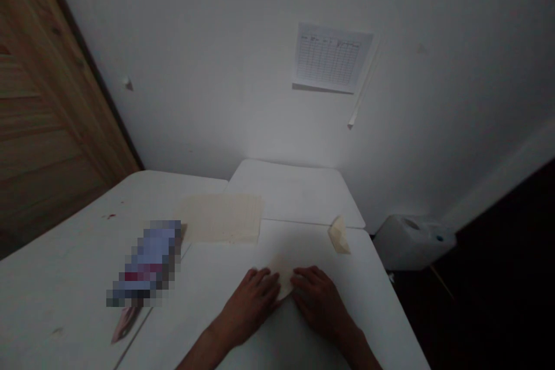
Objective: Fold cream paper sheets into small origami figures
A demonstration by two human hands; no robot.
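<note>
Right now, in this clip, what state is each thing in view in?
Left hand, open, resting on the paper's left side.
Right hand, open, resting on the paper's right side.
Pale paper, flat on the table, its point toward the person; any folds are hard to see.
Folded paper piece, folded, apart from both hands.
Paper sheet, lying flat, spread open.
Wall chart, fixed flat to the wall.
Wooden door, shut as far as visible.

The left hand [249, 305] and right hand [319, 303] are bare, as are both forearms [203, 354].
</note>
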